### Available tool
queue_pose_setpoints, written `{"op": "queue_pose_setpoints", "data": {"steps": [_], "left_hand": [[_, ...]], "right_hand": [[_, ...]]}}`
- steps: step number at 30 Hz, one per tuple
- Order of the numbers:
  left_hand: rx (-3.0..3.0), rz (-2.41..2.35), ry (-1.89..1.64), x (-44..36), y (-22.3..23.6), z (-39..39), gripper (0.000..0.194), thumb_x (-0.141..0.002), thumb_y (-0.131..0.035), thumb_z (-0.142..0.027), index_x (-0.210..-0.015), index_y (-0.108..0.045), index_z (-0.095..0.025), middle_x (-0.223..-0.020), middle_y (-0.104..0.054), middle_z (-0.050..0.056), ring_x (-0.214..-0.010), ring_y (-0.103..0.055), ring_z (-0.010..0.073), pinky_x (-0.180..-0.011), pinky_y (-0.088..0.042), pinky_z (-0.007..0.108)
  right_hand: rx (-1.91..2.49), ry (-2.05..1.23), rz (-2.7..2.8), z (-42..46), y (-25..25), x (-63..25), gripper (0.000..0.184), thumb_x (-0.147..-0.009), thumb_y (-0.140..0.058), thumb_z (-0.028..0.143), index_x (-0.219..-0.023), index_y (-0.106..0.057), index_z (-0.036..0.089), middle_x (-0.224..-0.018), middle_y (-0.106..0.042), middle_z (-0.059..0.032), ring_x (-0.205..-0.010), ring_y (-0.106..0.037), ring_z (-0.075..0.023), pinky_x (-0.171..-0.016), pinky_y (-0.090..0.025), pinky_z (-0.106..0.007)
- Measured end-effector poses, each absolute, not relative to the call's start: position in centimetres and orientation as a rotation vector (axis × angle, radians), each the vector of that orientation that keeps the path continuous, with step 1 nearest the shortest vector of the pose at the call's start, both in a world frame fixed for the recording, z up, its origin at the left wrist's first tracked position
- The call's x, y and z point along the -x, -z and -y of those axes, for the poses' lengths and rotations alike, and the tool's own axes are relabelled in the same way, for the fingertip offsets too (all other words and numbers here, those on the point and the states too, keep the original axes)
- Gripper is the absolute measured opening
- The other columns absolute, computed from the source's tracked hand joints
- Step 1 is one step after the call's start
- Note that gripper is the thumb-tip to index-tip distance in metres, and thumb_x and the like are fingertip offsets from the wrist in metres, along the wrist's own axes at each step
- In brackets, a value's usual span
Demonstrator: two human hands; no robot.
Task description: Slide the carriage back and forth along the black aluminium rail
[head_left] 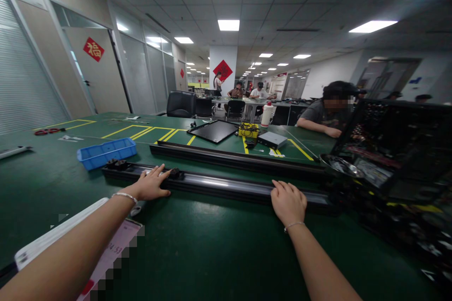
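Note:
A long black rail with a shiny channel lies across the green table in front of me. My left hand rests on its left part, fingers spread and thumb apart. Small black blocks sit on the rail: one block just beyond my left fingertips, others at the left end. Further right, my right hand has its fingers curled over the rail's near edge; its thumb is hidden. Behind it lies a second black rail, roughly parallel. A blue plastic bin touches or nearly touches the first rail's left end.
An open black computer case crowds the right side, near a metal bowl of parts. A black panel, a yellow box with cables and a grey drive lie further back. Across the table sits a person.

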State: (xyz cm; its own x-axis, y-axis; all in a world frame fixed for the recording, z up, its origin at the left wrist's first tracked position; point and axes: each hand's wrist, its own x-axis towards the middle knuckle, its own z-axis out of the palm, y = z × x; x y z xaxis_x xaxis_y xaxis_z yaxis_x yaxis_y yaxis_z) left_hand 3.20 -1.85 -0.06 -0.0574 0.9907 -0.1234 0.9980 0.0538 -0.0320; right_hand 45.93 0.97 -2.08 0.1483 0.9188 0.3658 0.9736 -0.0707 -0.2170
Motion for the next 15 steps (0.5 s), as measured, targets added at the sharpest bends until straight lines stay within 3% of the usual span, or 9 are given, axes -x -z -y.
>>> {"op": "queue_pose_setpoints", "data": {"steps": [7, 15], "left_hand": [[-2.083, -2.275, 0.137, -3.77, 0.14, 2.12, 0.092, -0.068, -0.050, -0.055, -0.144, -0.012, -0.022, -0.152, -0.009, 0.017, -0.138, -0.009, 0.0337, -0.105, -0.012, 0.060], [-2.094, -2.251, 0.201, -3.95, -0.44, 2.33, 0.089, -0.066, -0.051, -0.055, -0.143, -0.022, -0.019, -0.151, -0.007, 0.019, -0.138, -0.008, 0.0350, -0.105, -0.012, 0.059]], "right_hand": [[2.013, 0.175, 1.810, -1.22, 2.39, -46.17, 0.044, -0.086, -0.029, 0.029, -0.119, -0.059, 0.030, -0.126, -0.057, 0.0005, -0.119, -0.042, -0.0214, -0.098, -0.027, -0.042], [2.000, 0.187, 1.785, -1.36, 2.64, -46.10, 0.043, -0.085, -0.032, 0.028, -0.116, -0.061, 0.029, -0.125, -0.058, 0.0000, -0.117, -0.042, -0.0213, -0.098, -0.026, -0.042]]}}
